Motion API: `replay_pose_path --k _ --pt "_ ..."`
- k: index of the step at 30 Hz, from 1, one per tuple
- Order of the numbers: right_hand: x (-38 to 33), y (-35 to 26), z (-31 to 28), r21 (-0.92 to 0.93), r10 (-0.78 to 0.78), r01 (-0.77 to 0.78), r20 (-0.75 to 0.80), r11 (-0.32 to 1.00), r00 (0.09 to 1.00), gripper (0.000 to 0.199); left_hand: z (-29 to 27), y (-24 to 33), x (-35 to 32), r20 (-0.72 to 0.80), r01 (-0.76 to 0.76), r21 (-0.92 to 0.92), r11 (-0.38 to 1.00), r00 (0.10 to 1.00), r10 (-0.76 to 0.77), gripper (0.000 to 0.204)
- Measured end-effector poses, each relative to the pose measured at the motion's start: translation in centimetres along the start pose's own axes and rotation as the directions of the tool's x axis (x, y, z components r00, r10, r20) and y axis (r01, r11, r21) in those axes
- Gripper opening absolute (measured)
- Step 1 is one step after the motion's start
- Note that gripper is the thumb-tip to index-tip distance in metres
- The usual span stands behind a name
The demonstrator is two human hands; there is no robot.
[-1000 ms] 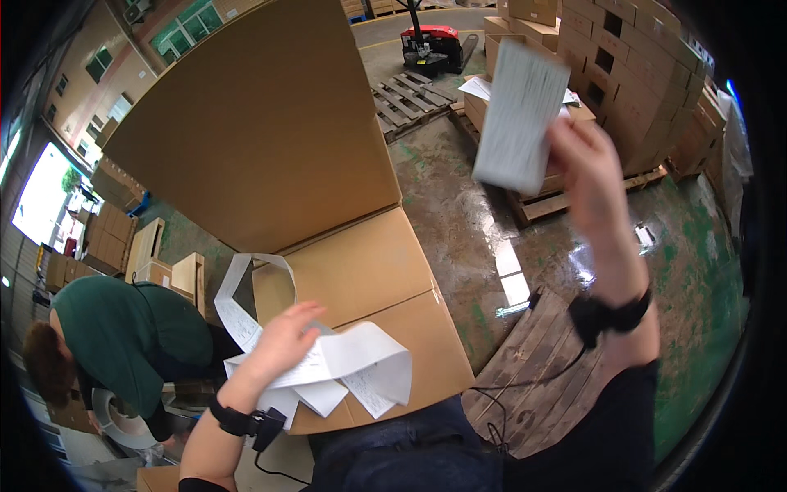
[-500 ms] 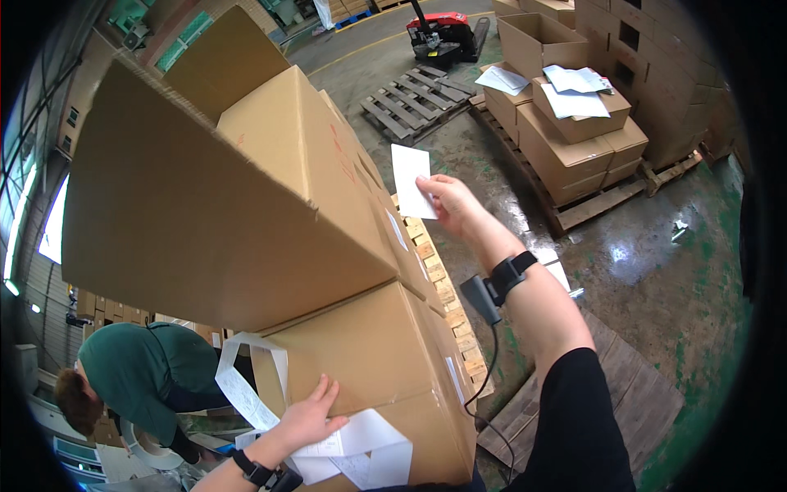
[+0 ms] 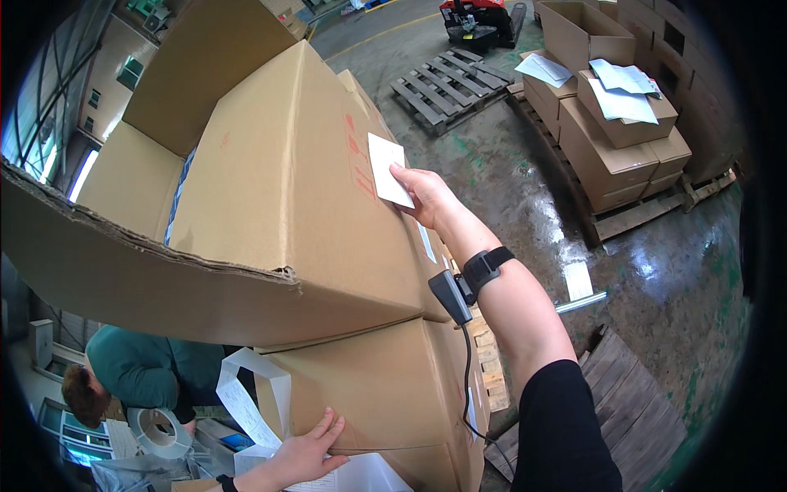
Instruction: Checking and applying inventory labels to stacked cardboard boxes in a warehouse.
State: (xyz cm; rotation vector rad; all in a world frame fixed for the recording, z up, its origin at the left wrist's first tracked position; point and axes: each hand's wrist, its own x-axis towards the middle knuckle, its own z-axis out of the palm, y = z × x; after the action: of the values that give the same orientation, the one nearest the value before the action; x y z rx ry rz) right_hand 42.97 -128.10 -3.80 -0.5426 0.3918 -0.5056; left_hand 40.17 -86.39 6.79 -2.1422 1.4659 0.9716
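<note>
Between the thumb and fingers of my right hand (image 3: 428, 197) is a white label (image 3: 385, 164). It lies close to the side of a tall open carton (image 3: 254, 180), near red print; whether it touches the cardboard I cannot tell. My left hand (image 3: 305, 456) rests with fingers spread on the top of a closed carton (image 3: 373, 381). Under and beside that palm runs a folded strip of white labels (image 3: 250, 418), part of it looping up at the carton's left edge. Other pale labels sit on the cartons' right sides.
At the left a person in a green top (image 3: 135, 373) bends beside a roll of white labels (image 3: 160, 433). Beyond the cartons are a wooden pallet (image 3: 451, 86), a red pallet truck (image 3: 479, 20) and stacked cartons with papers (image 3: 627, 148). Wooden boards (image 3: 631, 402) lie at the lower right.
My right hand has moved left with the label, closer to the open carton's side. The view has shifted, so the open carton shows more of its inside. My left hand stays on the closed carton.
</note>
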Motion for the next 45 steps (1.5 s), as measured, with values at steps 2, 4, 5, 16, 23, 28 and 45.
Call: replay_pose_path --k 2,4,5,16,23,28,45 --pt "0.5 0.5 -0.7 -0.005 -0.005 0.005 0.002 1.0 1.0 0.034 -0.3 0.1 0.6 0.014 0.001 -0.01 1.0 1.0 -0.001 0.069" --pt "0.5 0.6 -0.3 -0.022 -0.014 0.014 0.01 1.0 1.0 0.033 0.1 0.2 0.2 0.001 0.0 -0.015 1.0 1.0 0.0 0.069" --pt "0.4 0.7 -0.2 -0.036 -0.022 0.023 0.015 0.999 1.0 0.033 0.6 0.1 -0.1 -0.05 -0.029 -0.007 1.0 0.998 0.028 0.07" --pt "-5.5 3.7 -0.8 -0.762 -0.288 0.469 0.374 0.447 0.882 0.043 0.5 -1.0 -1.4 -0.014 -0.068 -0.291 0.954 0.998 0.066 0.065" --pt "-26.0 0.5 4.0 -0.677 -0.139 0.438 0.45 0.591 0.882 0.027 -5.8 -3.1 -10.4 -0.365 -0.356 -0.875 0.329 0.93 0.033 0.047" --pt "-30.8 8.8 14.5 -0.58 0.263 0.584 0.801 0.568 0.538 0.055 -2.0 -7.0 -14.4 -0.731 -0.728 -0.682 -0.073 0.681 0.035 0.058" --pt "-40.6 26.1 31.9 -0.744 0.352 0.474 0.651 0.471 0.672 0.009 16.6 -25.9 -22.8 -0.79 -0.791 -0.532 -0.302 0.592 -0.158 0.029"
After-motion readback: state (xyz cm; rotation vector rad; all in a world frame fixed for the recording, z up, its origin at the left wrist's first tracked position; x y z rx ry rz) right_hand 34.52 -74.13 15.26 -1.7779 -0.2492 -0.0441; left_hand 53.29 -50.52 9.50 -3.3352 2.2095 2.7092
